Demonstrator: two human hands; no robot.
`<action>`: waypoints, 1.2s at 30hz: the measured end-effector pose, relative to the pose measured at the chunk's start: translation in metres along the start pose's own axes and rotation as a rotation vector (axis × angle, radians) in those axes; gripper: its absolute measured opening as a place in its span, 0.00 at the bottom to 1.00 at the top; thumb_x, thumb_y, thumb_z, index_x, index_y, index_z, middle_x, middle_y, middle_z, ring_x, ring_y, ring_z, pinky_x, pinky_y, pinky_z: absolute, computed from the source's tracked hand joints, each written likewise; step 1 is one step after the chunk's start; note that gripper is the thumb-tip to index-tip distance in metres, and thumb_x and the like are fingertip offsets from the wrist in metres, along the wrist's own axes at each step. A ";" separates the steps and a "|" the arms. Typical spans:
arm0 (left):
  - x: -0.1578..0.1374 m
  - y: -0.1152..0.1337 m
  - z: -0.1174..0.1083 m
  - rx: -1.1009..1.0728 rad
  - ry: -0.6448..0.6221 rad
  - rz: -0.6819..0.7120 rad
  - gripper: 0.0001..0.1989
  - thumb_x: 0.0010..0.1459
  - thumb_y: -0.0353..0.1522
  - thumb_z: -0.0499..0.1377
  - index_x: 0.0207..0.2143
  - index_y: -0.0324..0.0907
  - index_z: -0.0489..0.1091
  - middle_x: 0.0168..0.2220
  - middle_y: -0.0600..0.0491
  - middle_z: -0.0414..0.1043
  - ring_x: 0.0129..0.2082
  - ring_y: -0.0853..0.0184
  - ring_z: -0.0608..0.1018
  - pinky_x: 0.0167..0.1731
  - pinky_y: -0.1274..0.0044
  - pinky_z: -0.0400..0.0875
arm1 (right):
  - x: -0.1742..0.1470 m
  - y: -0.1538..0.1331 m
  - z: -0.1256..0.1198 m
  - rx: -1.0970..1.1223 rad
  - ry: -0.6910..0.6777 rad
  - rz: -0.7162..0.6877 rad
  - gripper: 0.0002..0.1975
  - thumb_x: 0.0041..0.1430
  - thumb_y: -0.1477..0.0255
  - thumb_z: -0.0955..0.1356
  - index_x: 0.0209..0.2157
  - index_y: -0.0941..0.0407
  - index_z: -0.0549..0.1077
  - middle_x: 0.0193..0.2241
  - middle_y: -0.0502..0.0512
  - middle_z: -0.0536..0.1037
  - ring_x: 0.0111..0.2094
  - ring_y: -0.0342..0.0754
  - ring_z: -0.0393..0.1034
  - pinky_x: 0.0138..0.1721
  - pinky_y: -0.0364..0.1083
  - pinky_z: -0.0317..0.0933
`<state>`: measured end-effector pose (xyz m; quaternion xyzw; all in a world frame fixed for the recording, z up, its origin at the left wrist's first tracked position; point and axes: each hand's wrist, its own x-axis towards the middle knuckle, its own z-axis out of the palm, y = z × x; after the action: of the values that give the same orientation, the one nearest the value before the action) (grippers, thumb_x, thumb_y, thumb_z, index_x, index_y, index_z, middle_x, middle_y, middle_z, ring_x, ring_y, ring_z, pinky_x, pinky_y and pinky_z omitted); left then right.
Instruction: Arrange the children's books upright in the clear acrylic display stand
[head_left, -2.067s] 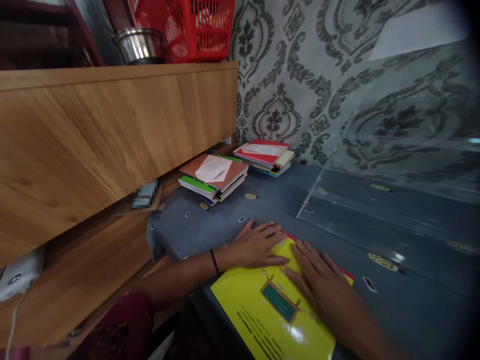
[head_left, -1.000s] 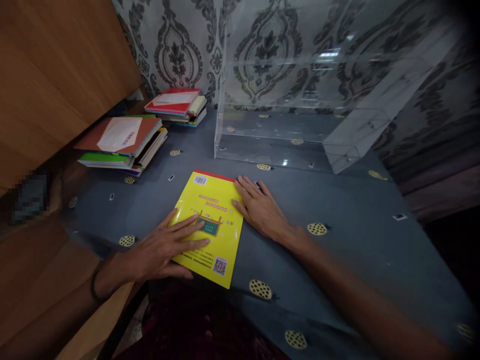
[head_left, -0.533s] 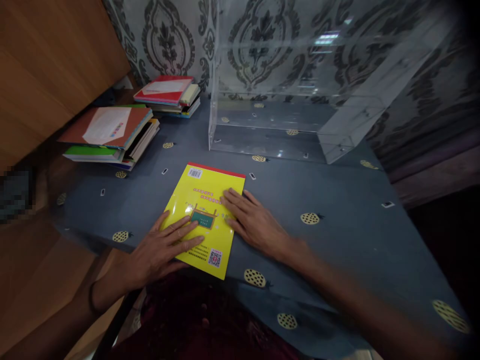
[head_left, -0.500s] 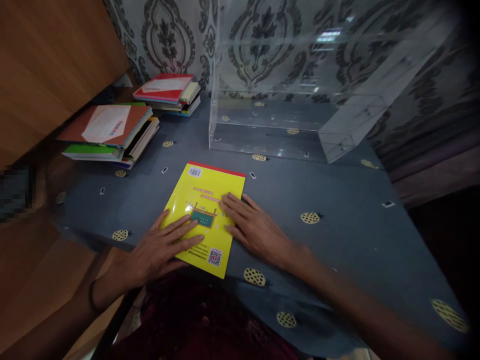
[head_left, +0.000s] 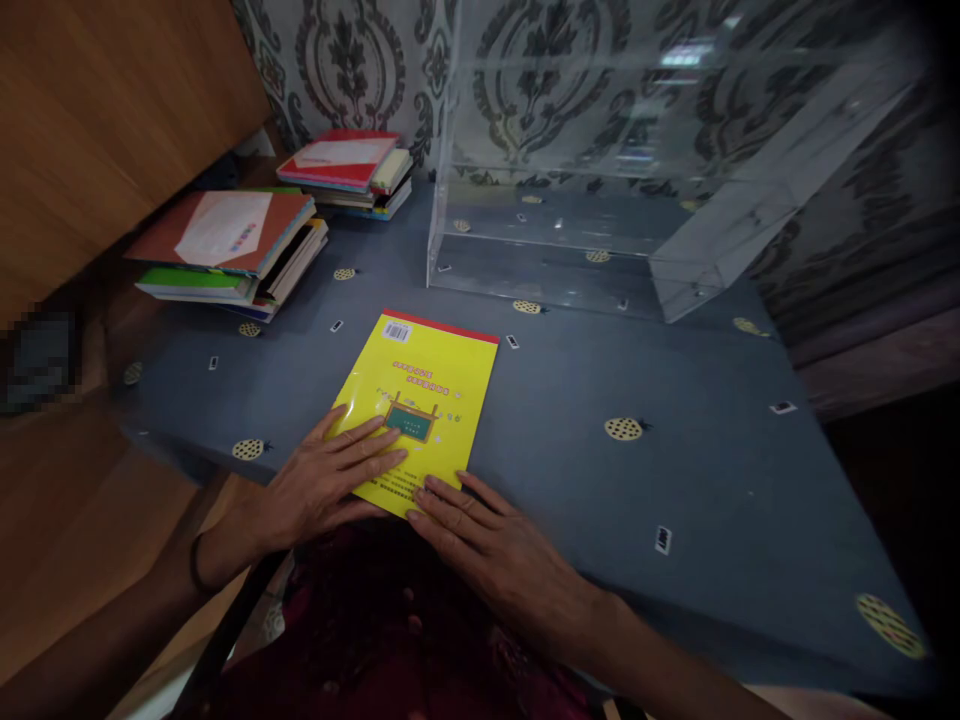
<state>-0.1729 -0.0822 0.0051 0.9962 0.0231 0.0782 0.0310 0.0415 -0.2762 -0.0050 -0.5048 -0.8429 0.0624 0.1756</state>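
Observation:
A yellow book [head_left: 427, 360] with a red strip along its far edge lies flat near the front edge of the table. Its upward side carries a barcode and a small green blackboard picture. My left hand [head_left: 319, 485] rests on the book's left near part, fingers stretched out and lying flat, with the thumb by the near edge. Over the near right corner lies my right hand [head_left: 487, 540], its fingers extended and apart, covering that corner and some of the print.
Two stacks of books, one brown-topped [head_left: 217, 235] and one red-topped [head_left: 337, 158], stand at the back left. A clear acrylic shelf [head_left: 551, 275] stands behind the yellow book against the patterned wall. A blue cloth [head_left: 562, 420] with pineapple prints covers the table.
My right hand has slid from the book's right side toward its near right corner. My left hand stays on the book. The view has shifted slightly.

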 end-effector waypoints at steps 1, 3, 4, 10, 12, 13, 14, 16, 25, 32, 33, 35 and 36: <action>0.000 0.000 -0.001 0.003 0.014 0.009 0.27 0.69 0.43 0.51 0.66 0.46 0.57 0.62 0.49 0.69 0.66 0.63 0.65 0.68 0.58 0.48 | 0.001 0.000 0.000 0.000 0.029 0.009 0.23 0.67 0.79 0.62 0.63 0.61 0.64 0.62 0.59 0.69 0.65 0.52 0.59 0.65 0.57 0.60; 0.000 0.001 -0.005 0.023 0.052 0.039 0.24 0.69 0.41 0.51 0.65 0.44 0.60 0.60 0.50 0.72 0.65 0.64 0.67 0.66 0.61 0.56 | 0.004 0.000 0.000 -0.001 0.111 0.031 0.21 0.68 0.79 0.61 0.61 0.62 0.66 0.60 0.61 0.72 0.63 0.51 0.63 0.63 0.55 0.62; 0.001 0.002 -0.007 0.040 0.076 0.057 0.23 0.69 0.39 0.51 0.63 0.43 0.62 0.58 0.50 0.73 0.64 0.64 0.69 0.65 0.62 0.60 | 0.007 0.000 0.000 -0.003 0.159 0.041 0.20 0.69 0.78 0.61 0.60 0.62 0.67 0.59 0.61 0.74 0.62 0.51 0.65 0.62 0.54 0.63; 0.017 0.015 -0.025 0.187 0.216 0.115 0.15 0.70 0.32 0.51 0.53 0.39 0.71 0.50 0.52 0.79 0.54 0.63 0.77 0.53 0.68 0.73 | 0.028 0.007 -0.009 -0.046 0.412 0.041 0.14 0.68 0.78 0.63 0.52 0.60 0.73 0.46 0.60 0.83 0.51 0.49 0.75 0.51 0.51 0.72; 0.019 0.014 -0.030 0.219 0.230 0.126 0.15 0.70 0.29 0.49 0.53 0.38 0.71 0.50 0.51 0.79 0.53 0.62 0.78 0.52 0.67 0.74 | 0.034 0.010 -0.017 -0.071 0.461 0.004 0.14 0.68 0.80 0.62 0.51 0.61 0.74 0.44 0.59 0.83 0.49 0.48 0.77 0.49 0.49 0.73; 0.018 0.012 -0.032 0.231 0.232 0.129 0.16 0.70 0.28 0.48 0.54 0.38 0.71 0.50 0.51 0.79 0.52 0.62 0.78 0.52 0.67 0.74 | 0.036 0.011 -0.022 -0.078 0.474 -0.007 0.14 0.68 0.81 0.62 0.51 0.62 0.74 0.43 0.59 0.84 0.48 0.48 0.77 0.49 0.49 0.73; 0.017 0.007 -0.035 0.241 0.235 0.129 0.17 0.70 0.28 0.47 0.54 0.37 0.71 0.51 0.50 0.79 0.53 0.62 0.78 0.53 0.66 0.74 | 0.038 0.012 -0.027 -0.083 0.480 -0.016 0.14 0.68 0.81 0.62 0.51 0.62 0.74 0.44 0.59 0.84 0.48 0.47 0.77 0.49 0.48 0.73; 0.012 -0.005 -0.042 0.246 0.262 0.105 0.17 0.70 0.28 0.48 0.55 0.38 0.70 0.52 0.50 0.78 0.53 0.61 0.78 0.54 0.65 0.73 | 0.040 0.015 -0.037 -0.088 0.502 -0.029 0.14 0.68 0.81 0.61 0.50 0.61 0.74 0.44 0.59 0.84 0.48 0.46 0.78 0.48 0.47 0.73; 0.019 -0.071 -0.074 -0.332 0.392 -0.007 0.16 0.66 0.34 0.57 0.54 0.51 0.74 0.49 0.51 0.80 0.54 0.61 0.78 0.51 0.69 0.76 | 0.053 0.021 -0.084 -0.058 0.687 -0.107 0.14 0.67 0.82 0.64 0.51 0.60 0.74 0.41 0.58 0.85 0.41 0.45 0.81 0.41 0.45 0.76; 0.071 -0.091 -0.050 -0.902 0.330 -0.290 0.23 0.56 0.52 0.62 0.38 0.42 0.81 0.41 0.45 0.82 0.47 0.55 0.81 0.48 0.66 0.76 | 0.049 0.017 -0.123 0.056 0.884 0.222 0.14 0.67 0.75 0.66 0.49 0.47 0.79 0.38 0.48 0.85 0.35 0.45 0.81 0.34 0.42 0.76; 0.077 -0.088 -0.050 -0.956 0.322 -0.341 0.24 0.55 0.52 0.63 0.36 0.41 0.81 0.39 0.46 0.82 0.43 0.56 0.82 0.45 0.67 0.77 | 0.049 0.021 -0.126 0.112 0.954 0.312 0.12 0.66 0.73 0.66 0.46 0.47 0.80 0.37 0.48 0.85 0.34 0.46 0.81 0.32 0.43 0.75; 0.089 -0.082 -0.056 -1.047 0.348 -0.430 0.22 0.53 0.51 0.64 0.33 0.40 0.79 0.34 0.49 0.82 0.35 0.60 0.82 0.38 0.71 0.78 | 0.049 0.032 -0.132 0.311 1.105 0.479 0.10 0.65 0.66 0.68 0.41 0.50 0.82 0.35 0.50 0.85 0.32 0.48 0.80 0.29 0.44 0.74; 0.093 -0.078 -0.060 -1.088 0.364 -0.464 0.21 0.53 0.50 0.64 0.33 0.39 0.77 0.32 0.51 0.81 0.32 0.62 0.81 0.34 0.73 0.77 | 0.050 0.040 -0.134 0.447 1.163 0.544 0.11 0.64 0.63 0.68 0.39 0.51 0.82 0.34 0.52 0.85 0.31 0.50 0.79 0.29 0.45 0.74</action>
<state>-0.0934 0.0041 0.0738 0.7773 0.2009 0.2387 0.5463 0.1012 -0.2229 0.1202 -0.6021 -0.4212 -0.0045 0.6783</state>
